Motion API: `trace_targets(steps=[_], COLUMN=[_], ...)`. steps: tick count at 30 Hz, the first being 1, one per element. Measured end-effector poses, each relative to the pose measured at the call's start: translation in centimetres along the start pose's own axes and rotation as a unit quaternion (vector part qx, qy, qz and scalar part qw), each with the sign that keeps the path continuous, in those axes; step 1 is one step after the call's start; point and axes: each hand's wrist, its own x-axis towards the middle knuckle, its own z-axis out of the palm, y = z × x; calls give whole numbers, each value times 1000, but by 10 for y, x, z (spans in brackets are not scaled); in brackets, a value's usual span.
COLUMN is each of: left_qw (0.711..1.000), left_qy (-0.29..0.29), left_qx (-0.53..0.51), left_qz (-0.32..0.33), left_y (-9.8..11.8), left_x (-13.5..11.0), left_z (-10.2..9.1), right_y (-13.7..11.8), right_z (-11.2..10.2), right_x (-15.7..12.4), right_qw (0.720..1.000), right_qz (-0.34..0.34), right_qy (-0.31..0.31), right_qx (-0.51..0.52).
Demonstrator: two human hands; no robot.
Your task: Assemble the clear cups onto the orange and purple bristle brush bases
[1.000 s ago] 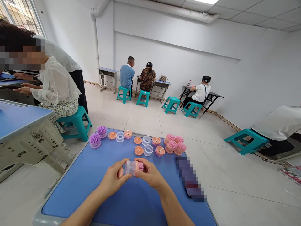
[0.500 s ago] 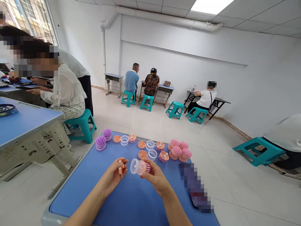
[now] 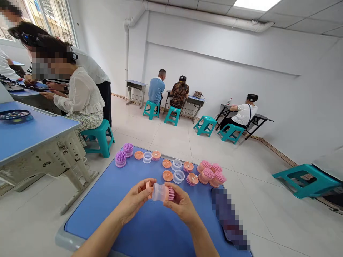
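Observation:
Over a blue table [image 3: 112, 221], my right hand [image 3: 180, 203] grips a small brush [image 3: 161, 192] with a clear cup body and pink bristles. My left hand [image 3: 136, 201] pinches an orange-pink cap [image 3: 148, 185] against the open end of that clear body. Both hands meet at the brush. Along the far edge lie two purple brushes [image 3: 121, 158], several orange caps [image 3: 167, 175], clear rings [image 3: 179, 176] and a cluster of finished pink brushes [image 3: 211, 175].
A blurred dark object [image 3: 230, 221] lies on the table at the right. Another blue desk [image 3: 32, 128] stands left, with a seated person [image 3: 80, 96] beside it. Teal stools [image 3: 99, 137] and more seated people are at the far wall.
Half a second ago my hands were apart, the cap in the left and the brush body in the right. Now they have come together, cap against the body. The view shifted slightly.

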Motion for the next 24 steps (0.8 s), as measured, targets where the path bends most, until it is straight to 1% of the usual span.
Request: trace_targets(steps=[3,6,12,16,19,24], left_qw=[1000,999,998,998,998,993], left_qy=[-27,-52,-60,-59,-61,-86], left_qx=[4,-1,3,9,20,86], left_qz=[5,2,2,3,1,-1], left_y=[-3,-4,-4,-4,-3,-5], left_x=[2,2,4,5,4,4], left_z=[-4,-5,-6,-6,-6,-7], right_y=[-4,-9,-16,-19,-20,-24], right_z=[2,3,3,3,3,1], right_x=[-3,-5,-9,-10,-11,-11], right_qw=[995,984,959,953,952,954], right_qz=[-50,-98,-158,-173,-171,-152], right_qy=[14,8,3,0,-2,-4], right_qx=[-84,-148,-234,-249,-255,-259])
